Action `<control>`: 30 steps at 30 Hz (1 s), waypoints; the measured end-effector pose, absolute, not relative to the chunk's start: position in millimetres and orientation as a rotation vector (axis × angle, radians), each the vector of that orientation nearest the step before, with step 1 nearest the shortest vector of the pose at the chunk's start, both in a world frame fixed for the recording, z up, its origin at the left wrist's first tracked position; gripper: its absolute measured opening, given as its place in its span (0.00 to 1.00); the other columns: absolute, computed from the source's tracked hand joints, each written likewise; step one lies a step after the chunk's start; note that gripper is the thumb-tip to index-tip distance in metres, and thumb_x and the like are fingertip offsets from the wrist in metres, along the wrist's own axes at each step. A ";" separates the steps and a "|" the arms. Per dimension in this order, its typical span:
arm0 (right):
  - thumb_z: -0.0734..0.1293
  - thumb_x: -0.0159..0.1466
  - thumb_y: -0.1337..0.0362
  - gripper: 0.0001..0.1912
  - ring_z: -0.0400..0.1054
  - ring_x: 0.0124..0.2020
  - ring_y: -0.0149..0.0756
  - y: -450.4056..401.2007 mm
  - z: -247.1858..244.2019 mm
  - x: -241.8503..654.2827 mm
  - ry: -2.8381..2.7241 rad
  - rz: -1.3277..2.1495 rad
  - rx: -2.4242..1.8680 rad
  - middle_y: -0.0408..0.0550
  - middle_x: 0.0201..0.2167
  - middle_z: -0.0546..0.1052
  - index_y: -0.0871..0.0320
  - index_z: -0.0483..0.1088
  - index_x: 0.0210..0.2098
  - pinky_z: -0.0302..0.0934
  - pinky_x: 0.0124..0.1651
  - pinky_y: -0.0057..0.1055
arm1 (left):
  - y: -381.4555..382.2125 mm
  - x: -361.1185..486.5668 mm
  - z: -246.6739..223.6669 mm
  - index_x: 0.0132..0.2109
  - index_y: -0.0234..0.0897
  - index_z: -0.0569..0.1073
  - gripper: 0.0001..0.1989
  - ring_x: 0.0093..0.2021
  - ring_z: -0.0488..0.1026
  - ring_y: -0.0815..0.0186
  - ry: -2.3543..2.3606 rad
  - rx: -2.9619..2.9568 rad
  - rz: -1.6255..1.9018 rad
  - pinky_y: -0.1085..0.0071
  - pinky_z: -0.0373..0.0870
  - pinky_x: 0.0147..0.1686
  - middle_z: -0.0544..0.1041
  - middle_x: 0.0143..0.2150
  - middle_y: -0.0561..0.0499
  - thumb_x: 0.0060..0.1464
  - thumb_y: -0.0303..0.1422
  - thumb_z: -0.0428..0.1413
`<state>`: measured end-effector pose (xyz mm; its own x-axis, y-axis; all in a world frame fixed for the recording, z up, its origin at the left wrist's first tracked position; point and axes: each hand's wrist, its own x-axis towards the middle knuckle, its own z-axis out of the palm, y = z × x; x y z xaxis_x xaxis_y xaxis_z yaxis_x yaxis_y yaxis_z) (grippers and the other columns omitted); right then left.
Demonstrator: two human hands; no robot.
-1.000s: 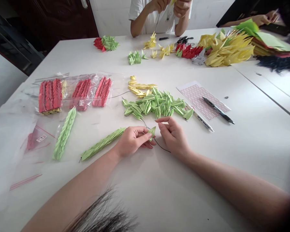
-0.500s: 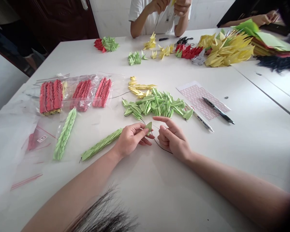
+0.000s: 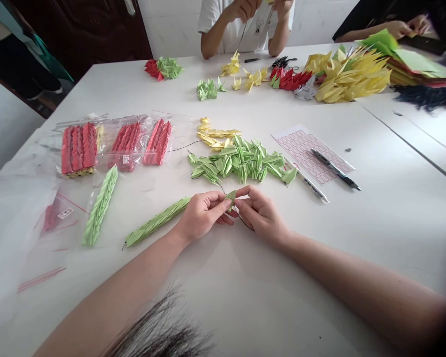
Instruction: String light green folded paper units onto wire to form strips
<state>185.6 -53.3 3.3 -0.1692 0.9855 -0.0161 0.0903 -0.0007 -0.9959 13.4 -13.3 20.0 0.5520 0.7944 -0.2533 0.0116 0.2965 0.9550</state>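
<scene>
Between the thumb and fingers of my left hand (image 3: 202, 215) is a small green folded paper piece (image 3: 231, 197). My right hand (image 3: 262, 213) is closed at the piece's right side, thumb and forefinger pressed to it. A dark thread (image 3: 244, 222) runs below the fingers and up toward the pile; no needle can be made out now. Just beyond the hands lies a heap of green folded paper pieces (image 3: 241, 163), with yellow folded pieces (image 3: 217, 136) behind it. Left of my left hand, a green strung paper braid (image 3: 156, 222) lies on the table, its right end by the hand.
Clear bags with red paper braids (image 3: 79, 148) lie at the left, near another green braid (image 3: 100, 206). At the right are a label sheet (image 3: 301, 144), a black pen (image 3: 336, 170) and a white pen (image 3: 308, 183). Across the table, a person (image 3: 245, 29) handles yellow paper.
My right hand has moved left and its extended forefinger has bent in, so its fingertips now meet the green paper piece. My left hand stays nearly still. A person at far left has shifted.
</scene>
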 end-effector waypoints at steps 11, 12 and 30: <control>0.59 0.68 0.59 0.10 0.51 0.15 0.26 -53.3 -2.9 184.5 -1.530 0.863 -1.430 0.35 0.16 0.63 0.58 0.67 0.41 0.47 0.22 0.25 | -13.9 18.0 23.5 0.33 0.31 0.74 0.20 0.27 0.77 0.67 0.851 1.100 0.554 0.72 0.76 0.33 0.80 0.27 0.48 0.48 0.46 0.66; 0.58 0.68 0.61 0.09 0.51 0.16 0.26 -53.4 -2.1 185.0 -1.570 0.800 -1.439 0.36 0.16 0.64 0.58 0.67 0.41 0.47 0.22 0.26 | -13.6 18.1 24.3 0.33 0.31 0.74 0.20 0.27 0.77 0.67 0.850 1.092 0.543 0.71 0.76 0.33 0.80 0.27 0.48 0.47 0.46 0.66; 0.59 0.72 0.57 0.10 0.43 0.17 0.28 -59.0 -2.7 190.9 -1.408 0.884 -1.143 0.32 0.17 0.53 0.55 0.65 0.48 0.39 0.22 0.28 | -20.0 13.9 2.4 0.55 0.38 0.75 0.14 0.48 0.80 0.65 0.998 2.007 1.261 0.73 0.79 0.44 0.81 0.51 0.45 0.65 0.29 0.52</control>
<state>190.9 -59.0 -2.7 0.0275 0.9614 0.2736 0.1712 0.2651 -0.9489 13.9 -20.0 2.4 0.2801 0.8222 0.4956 0.2931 -0.5648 0.7714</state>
